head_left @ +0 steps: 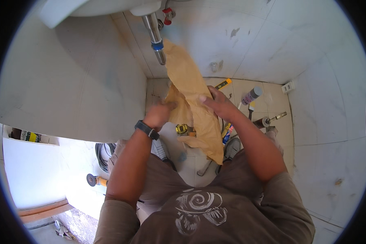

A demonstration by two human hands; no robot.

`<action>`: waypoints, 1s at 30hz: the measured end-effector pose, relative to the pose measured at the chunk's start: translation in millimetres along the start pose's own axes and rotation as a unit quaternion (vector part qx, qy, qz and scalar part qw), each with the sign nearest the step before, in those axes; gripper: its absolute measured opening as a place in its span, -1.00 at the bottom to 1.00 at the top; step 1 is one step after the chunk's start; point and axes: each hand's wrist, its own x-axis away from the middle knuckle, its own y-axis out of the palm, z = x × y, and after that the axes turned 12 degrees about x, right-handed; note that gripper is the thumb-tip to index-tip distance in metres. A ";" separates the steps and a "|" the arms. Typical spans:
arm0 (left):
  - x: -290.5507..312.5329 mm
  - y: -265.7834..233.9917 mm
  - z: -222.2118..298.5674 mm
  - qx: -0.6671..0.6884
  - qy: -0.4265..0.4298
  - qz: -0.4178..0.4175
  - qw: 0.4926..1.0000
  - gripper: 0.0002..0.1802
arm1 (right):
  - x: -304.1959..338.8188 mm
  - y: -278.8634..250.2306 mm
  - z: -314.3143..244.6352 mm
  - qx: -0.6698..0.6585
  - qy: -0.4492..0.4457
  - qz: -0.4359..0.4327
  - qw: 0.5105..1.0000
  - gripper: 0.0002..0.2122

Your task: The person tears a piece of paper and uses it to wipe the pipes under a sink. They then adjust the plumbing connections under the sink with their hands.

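A long crumpled sheet of brown paper (190, 83) hangs in front of me, reaching up beside a chrome drain pipe (155, 34) under a white basin (105, 6). My left hand (159, 114), with a dark watch on its wrist, grips the paper's left edge. My right hand (218, 103) holds the paper's right side, fingers spread over it. The paper's lower end (209, 142) dangles over my knees.
Tools lie on the tiled floor: a yellow tool (223, 84), a spray can (251, 96), a torch-like tool (268, 120), a tape measure (183, 129). An angle grinder (94, 179) and coiled cable (101, 154) lie by the doorway at left. Tiled walls close in all around.
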 end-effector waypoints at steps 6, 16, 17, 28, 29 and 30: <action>14.1 12.0 12.5 0.205 -0.016 -0.114 0.972 -0.56 | -5.8 5.8 6.2 0.014 0.038 0.037 0.998 -0.56; -5.0 11.3 0.7 0.064 -0.067 -0.028 0.995 -0.51 | -5.5 7.7 -1.8 0.159 -0.023 0.009 0.987 -0.60; -10.9 14.4 -3.8 -0.063 -0.049 -0.014 0.997 -0.54 | -6.2 11.0 -2.0 0.231 -0.039 0.037 0.971 -0.60; -13.0 4.6 0.1 0.163 -0.029 0.092 0.982 -0.59 | 0.2 11.1 3.3 0.129 -0.010 -0.043 0.991 -0.51; -11.6 3.3 0.2 0.180 -0.027 0.089 0.979 -0.59 | 1.1 11.3 3.2 0.141 -0.025 -0.037 0.989 -0.49; -10.2 2.8 0.2 0.195 -0.035 0.088 0.976 -0.59 | 2.8 13.0 2.6 0.152 -0.039 -0.031 0.987 -0.48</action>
